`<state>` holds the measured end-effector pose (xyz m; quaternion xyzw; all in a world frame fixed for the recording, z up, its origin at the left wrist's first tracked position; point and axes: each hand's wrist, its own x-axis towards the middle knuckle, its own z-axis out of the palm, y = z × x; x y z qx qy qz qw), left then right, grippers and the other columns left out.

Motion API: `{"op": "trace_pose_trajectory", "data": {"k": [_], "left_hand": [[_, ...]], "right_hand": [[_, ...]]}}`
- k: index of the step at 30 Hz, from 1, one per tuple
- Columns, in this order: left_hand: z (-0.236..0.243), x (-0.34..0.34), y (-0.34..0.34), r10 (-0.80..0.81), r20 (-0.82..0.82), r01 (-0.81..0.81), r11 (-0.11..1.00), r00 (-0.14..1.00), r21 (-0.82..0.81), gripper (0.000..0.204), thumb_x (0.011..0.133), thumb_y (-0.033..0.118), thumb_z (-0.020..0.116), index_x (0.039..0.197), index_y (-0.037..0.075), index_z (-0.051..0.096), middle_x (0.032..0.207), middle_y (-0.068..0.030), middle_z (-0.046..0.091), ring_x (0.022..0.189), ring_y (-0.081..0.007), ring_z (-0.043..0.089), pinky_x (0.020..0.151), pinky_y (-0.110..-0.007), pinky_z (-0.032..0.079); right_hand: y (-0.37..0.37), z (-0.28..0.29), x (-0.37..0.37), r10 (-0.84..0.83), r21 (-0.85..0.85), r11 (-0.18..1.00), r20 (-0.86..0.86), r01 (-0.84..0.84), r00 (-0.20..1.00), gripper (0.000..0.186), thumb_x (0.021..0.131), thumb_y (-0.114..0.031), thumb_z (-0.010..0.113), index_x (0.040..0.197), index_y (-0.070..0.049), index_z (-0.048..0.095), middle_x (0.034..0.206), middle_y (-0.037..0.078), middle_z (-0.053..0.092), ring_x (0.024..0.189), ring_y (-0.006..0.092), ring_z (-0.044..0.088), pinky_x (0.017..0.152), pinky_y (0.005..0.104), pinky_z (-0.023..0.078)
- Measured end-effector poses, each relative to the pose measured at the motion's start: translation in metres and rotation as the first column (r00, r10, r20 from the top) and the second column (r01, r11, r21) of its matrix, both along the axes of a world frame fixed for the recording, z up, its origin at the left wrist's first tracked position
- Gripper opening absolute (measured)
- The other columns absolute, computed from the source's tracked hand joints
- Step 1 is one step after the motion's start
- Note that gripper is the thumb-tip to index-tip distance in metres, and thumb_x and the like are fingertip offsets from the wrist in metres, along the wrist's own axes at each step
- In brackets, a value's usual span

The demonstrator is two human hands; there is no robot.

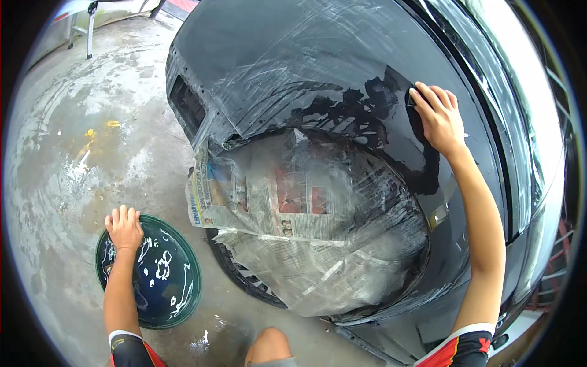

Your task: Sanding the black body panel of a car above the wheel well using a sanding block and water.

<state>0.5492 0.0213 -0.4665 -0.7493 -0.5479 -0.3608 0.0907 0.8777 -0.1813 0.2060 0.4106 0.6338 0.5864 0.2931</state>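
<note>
My left hand [124, 229] grips the rim of a round green basin [189, 263] of water on the floor, at the lower left. My right hand [436, 116] presses a dark pad [411, 96], mostly hidden by its fingers, against the dark car panel [287, 61]. Wet black patches and streaks and a dull, whitish scuffed film mark the panel around it. Below, the wheel and wheel arch are covered with newspaper sheets [293, 196], partly clouded with grey.
A stained concrete floor [73, 153] runs along the left, with a metal stand [90, 37] near a low wall at top left. My bent knee [269, 345] is at the bottom. The car body curves along the right, over part of a dark tyre [241, 275] below the paper.
</note>
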Motion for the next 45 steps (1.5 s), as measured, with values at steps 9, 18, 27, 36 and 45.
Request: {"op": "trace_pose_trajectory", "data": {"k": [9, 18, 27, 36, 45], "left_hand": [[0.004, -0.001, -0.002, 0.0, -0.002, 0.0, 0.994, 1.0, -0.113, 0.021, 0.101, 0.033, 0.053, 0.093, 0.015, 0.061, 0.106, -0.0037, 0.057, 0.105, -0.0255, 0.053, 0.097, -0.045, 0.034], [-0.006, -0.002, 0.003, 0.007, -0.01, -0.007, 1.0, 1.0, -0.007, 0.024, 0.1, 0.037, 0.053, 0.092, 0.017, 0.062, 0.101, -0.003, 0.056, 0.103, -0.0241, 0.053, 0.097, -0.045, 0.034], [-0.009, -0.007, 0.002, 0.014, -0.017, -0.014, 1.0, 1.0, -0.008, 0.024, 0.1, 0.037, 0.053, 0.09, 0.017, 0.061, 0.099, -0.0034, 0.055, 0.102, -0.0248, 0.053, 0.095, -0.044, 0.034], [-0.003, 0.004, 0.008, 0.001, -0.008, -0.001, 1.0, 1.0, 0.014, 0.021, 0.099, 0.036, 0.056, 0.091, 0.017, 0.061, 0.102, -0.0034, 0.056, 0.102, -0.0248, 0.053, 0.096, -0.045, 0.035], [-0.004, 0.005, 0.006, 0.022, -0.021, -0.021, 0.998, 1.0, 0.067, 0.022, 0.101, 0.035, 0.053, 0.091, 0.017, 0.061, 0.102, -0.0028, 0.056, 0.103, -0.0254, 0.053, 0.098, -0.044, 0.034]], "right_hand": [[0.027, -0.005, -0.007, 0.006, -0.069, 0.998, -0.029, -0.008, 1.0, 0.038, 0.092, -0.013, 0.066, 0.13, -0.01, 0.065, 0.134, 0.005, 0.062, 0.124, 0.0274, 0.056, 0.107, 0.0444, 0.042], [0.044, -0.006, -0.009, 0.001, -0.066, 0.998, -0.032, -0.003, 0.999, 0.042, 0.089, -0.012, 0.068, 0.131, -0.011, 0.064, 0.134, 0.004, 0.062, 0.124, 0.0269, 0.056, 0.108, 0.0445, 0.041], [0.053, -0.013, -0.023, -0.015, -0.093, 0.996, -0.054, 0.01, 0.998, 0.041, 0.09, -0.012, 0.067, 0.131, -0.012, 0.064, 0.137, 0.005, 0.061, 0.125, 0.0266, 0.055, 0.108, 0.0443, 0.041], [0.07, -0.018, -0.027, -0.008, -0.037, 0.999, -0.013, 0.007, 1.0, 0.042, 0.087, -0.01, 0.066, 0.129, -0.01, 0.063, 0.135, 0.007, 0.06, 0.125, 0.029, 0.055, 0.108, 0.0445, 0.041], [-0.135, 0.002, 0.022, -0.122, 0.196, 0.971, -0.07, 0.133, 0.99, 0.049, 0.084, -0.01, 0.072, 0.133, -0.014, 0.065, 0.139, 0.006, 0.061, 0.124, 0.0274, 0.057, 0.108, 0.0465, 0.04]]}}
